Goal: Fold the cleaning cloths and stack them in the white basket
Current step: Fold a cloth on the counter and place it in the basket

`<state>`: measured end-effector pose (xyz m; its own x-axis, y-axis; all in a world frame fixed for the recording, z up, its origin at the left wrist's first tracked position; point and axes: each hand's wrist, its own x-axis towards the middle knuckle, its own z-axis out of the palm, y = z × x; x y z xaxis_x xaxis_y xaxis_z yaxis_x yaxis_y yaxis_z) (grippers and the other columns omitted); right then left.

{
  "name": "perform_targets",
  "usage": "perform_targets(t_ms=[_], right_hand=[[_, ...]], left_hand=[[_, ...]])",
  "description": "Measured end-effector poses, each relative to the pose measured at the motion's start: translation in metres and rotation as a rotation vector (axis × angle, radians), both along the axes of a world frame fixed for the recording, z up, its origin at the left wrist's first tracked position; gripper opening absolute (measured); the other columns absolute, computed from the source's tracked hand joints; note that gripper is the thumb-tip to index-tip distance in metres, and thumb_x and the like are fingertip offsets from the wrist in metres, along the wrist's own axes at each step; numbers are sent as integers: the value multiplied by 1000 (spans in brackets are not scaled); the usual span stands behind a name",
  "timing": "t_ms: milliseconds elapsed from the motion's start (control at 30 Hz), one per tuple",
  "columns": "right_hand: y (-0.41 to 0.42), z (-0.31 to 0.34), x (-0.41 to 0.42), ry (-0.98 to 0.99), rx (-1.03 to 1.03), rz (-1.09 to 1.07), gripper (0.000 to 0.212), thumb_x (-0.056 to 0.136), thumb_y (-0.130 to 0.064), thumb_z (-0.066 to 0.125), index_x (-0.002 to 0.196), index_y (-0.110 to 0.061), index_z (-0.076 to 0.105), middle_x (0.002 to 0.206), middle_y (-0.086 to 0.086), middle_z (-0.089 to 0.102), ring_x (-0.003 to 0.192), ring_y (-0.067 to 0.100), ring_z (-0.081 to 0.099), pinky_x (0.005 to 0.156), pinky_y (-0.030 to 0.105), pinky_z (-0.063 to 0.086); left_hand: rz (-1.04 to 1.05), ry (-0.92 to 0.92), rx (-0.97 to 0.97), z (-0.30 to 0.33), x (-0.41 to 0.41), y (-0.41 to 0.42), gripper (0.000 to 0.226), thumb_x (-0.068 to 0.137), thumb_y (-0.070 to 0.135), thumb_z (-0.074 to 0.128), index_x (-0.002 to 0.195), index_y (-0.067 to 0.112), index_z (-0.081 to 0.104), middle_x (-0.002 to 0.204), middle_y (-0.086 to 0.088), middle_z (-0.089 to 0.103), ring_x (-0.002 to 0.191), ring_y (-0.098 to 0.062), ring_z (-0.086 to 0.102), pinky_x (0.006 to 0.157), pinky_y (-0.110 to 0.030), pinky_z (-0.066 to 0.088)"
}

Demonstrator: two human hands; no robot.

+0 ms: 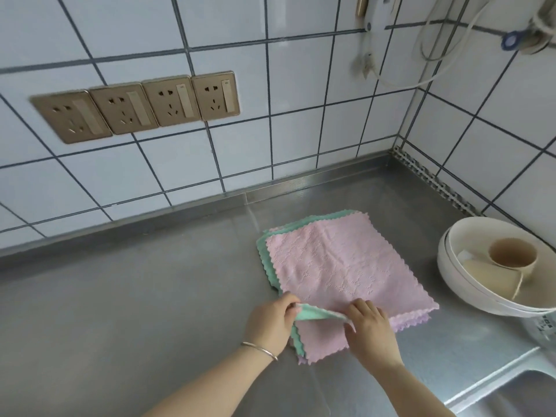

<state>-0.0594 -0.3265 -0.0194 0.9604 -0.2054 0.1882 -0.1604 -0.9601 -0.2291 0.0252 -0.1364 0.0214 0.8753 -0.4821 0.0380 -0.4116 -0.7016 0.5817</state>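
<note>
- Two bare forearms enter the view from about 6 o'clock, with no sleeve showing on either.
- The left hand [270,323] has a thin silver-coloured bangle [259,350] round its wrist, plain and narrow, possibly metal.
- The right hand [368,329] and its wrist carry no jewellery; nails look short and unpainted.

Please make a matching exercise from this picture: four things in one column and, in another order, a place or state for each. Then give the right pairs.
Things:
1. top pink cloth
2. left hand
3. white basin
4. wall sockets

Places or states:
A. on the tiled wall
B. at the counter's right edge, holding a cup
C. lying flat on the stack
D. pinching a green cloth corner

Pairs: 1-C, 2-D, 3-B, 4-A
</note>
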Motion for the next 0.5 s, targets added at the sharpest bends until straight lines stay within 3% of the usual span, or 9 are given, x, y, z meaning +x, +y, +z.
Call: perform_targets(t_ms=[100, 233, 367, 500], right_hand=[[-25, 20, 7, -13, 5, -148, 26, 55, 6, 76, 68, -16, 69, 64, -3, 64, 58, 26, 61, 54, 30, 40], [-42, 65, 24, -82, 62, -231, 14, 72, 1, 73, 75, -12, 71, 68, 2, 69, 64, 31, 61, 59, 31, 38], [-21, 113, 49, -169, 328, -260, 13, 88, -7, 59, 93, -9, 71, 90, 9, 68, 82, 33, 61, 71, 38, 47], [35, 163, 67, -228, 600, -189, 9, 89, -9, 59, 89, -14, 66, 83, 5, 64, 80, 27, 58, 63, 27, 39]], left_hand=[[161, 24, -164, 19, 16, 10, 18, 92, 25, 51, 100, 17, 65, 86, -8, 71, 80, -31, 62, 65, -33, 42], [333, 1, -283, 51, 45, 41, 14, 91, 19, 54, 95, 12, 65, 85, -7, 72, 79, -29, 63, 67, -32, 43], [406, -32, -343, 83, 56, 89, 12, 91, 18, 55, 96, 13, 65, 79, 3, 67, 76, -20, 60, 63, -25, 40], [452, -88, -401, 111, 57, 161, 9, 89, 23, 57, 89, 17, 65, 75, 1, 67, 70, -12, 59, 60, -8, 37]])
